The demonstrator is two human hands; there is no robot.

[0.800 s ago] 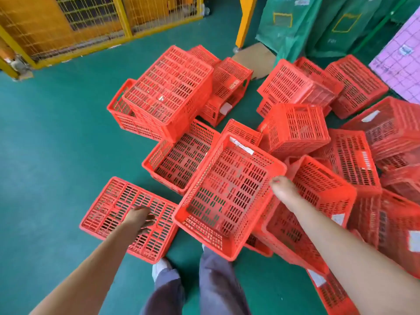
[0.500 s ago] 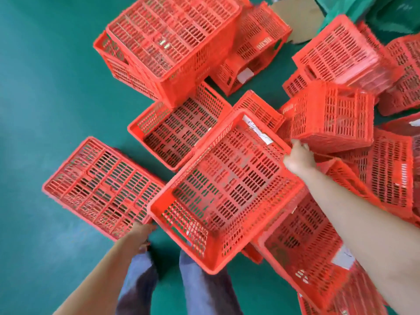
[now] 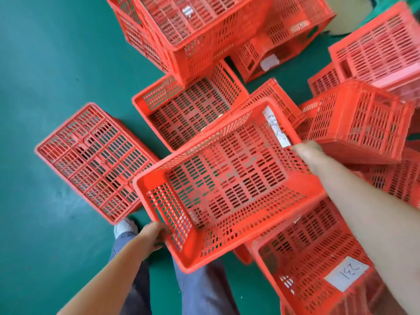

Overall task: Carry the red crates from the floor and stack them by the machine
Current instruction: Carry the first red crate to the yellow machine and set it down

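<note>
Crate (image 3: 222, 178): open side up, tilted, held above other crates (image 3: 188, 114) on the floor (image 3: 45, 64).
Left hand (image 3: 154, 235): curled round the near end.
Right hand (image 3: 304, 148): grasping the far rim.
Why: opposite ends likely balance the lift.

A factory or warehouse floor: green coated floor (image 3: 45, 64) strewn with red crates (image 3: 227, 178).
</note>
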